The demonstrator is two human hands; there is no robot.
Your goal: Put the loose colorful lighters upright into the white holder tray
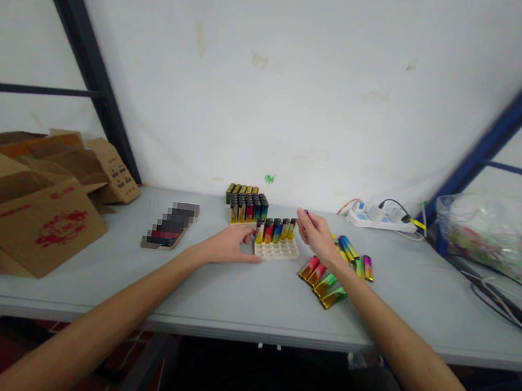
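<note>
Nearest: two bare forearms, left (119,299) and right (396,333), reaching in over the front edge of a grey table (238,300) toward a pale tray (276,250), the reference point here. Far left of the tray, well apart: opened cardboard box (42,229), red print on its side. Just right of the tray and a little nearer: loose lighters (325,286) lying flat, metallic red, green, gold, blue and purple, partly under the right forearm. Left of the tray, well apart: a phone-like object (170,225), pixelated.

Left hand (231,245) at the tray's left end, thumb along the near corner, fingers by the end lighter; cannot tell if it grips or merely rests. Tray: open sockets toward the camera, a row of upright lighters (277,231) along the far side. Right hand (314,229) above the tray's right end, fingertips pinched on a single lighter (307,212), mostly hidden.

Behind the tray, to its left: block of upright lighters (249,210), dark tops; beyond it, gold-ended block (242,190). Behind, to its right: white power strip (379,219), plugs in. Farthest: white wall (301,99).
</note>
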